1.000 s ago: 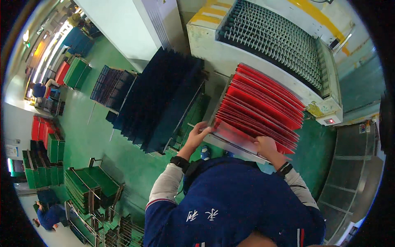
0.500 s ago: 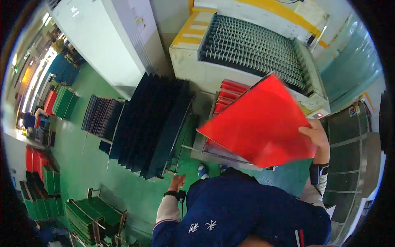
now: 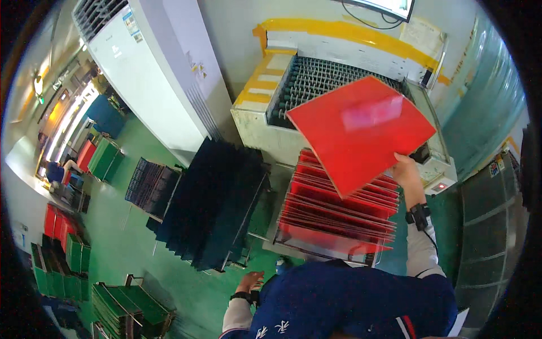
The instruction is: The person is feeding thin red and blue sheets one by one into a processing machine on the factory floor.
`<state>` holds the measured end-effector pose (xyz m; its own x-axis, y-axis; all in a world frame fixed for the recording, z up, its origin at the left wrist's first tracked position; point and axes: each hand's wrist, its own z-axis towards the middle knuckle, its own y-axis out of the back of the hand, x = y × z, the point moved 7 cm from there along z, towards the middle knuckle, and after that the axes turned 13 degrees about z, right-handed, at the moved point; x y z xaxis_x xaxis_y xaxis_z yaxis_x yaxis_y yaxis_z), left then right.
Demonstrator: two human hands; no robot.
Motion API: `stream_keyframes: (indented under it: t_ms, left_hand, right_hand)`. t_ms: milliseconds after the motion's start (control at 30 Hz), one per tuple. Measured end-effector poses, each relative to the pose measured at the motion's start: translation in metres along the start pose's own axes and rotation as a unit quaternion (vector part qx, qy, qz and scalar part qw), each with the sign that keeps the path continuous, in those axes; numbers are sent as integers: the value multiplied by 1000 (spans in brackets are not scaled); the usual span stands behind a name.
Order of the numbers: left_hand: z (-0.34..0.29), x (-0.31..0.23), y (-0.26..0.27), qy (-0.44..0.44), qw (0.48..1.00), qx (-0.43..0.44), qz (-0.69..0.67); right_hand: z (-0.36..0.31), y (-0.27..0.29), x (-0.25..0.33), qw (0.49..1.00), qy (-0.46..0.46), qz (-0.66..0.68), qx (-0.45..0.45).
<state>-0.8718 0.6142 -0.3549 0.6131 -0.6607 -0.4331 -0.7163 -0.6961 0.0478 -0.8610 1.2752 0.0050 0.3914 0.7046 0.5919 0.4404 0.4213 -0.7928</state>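
A flat red panel [image 3: 370, 133], square-cornered with a thin pale edge, is tilted in the air. My right hand [image 3: 405, 169] grips it by its near right edge. Behind and partly under the panel is a roller conveyor [image 3: 316, 79] in a pale machine housing. Below the panel, a rack of upright red panels [image 3: 339, 217] stands in front of me. My left hand [image 3: 251, 281] hangs low by my body, its fingers loosely apart and holding nothing. The nearest thing to it is a rack of dark panels [image 3: 212, 203].
A white cabinet unit [image 3: 147, 73] rises beyond the dark rack. Racks of green panels [image 3: 121, 302] stand at lower left on the green floor [image 3: 186, 288]. A grey metal frame [image 3: 488, 226] stands at right, below a clear plastic curtain [image 3: 485, 96]. Another person [image 3: 59, 172] is far left.
The red panel has moved up and away from me, from over the rack to above the conveyor's near side. The rack of red panels now shows more. My left hand remains low.
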Motion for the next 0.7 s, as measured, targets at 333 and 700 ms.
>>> stream_keyframes:
  t_ms: [333,700]
  left_hand:
    - [-28,29,-22,14,994,-65,-82]
    - [-54,41,-46,60,994,-76,-53]
  right_hand:
    - [149,11,-9,999,-52,10,-12]
    - [252,15,38,674,284,-678,-70]
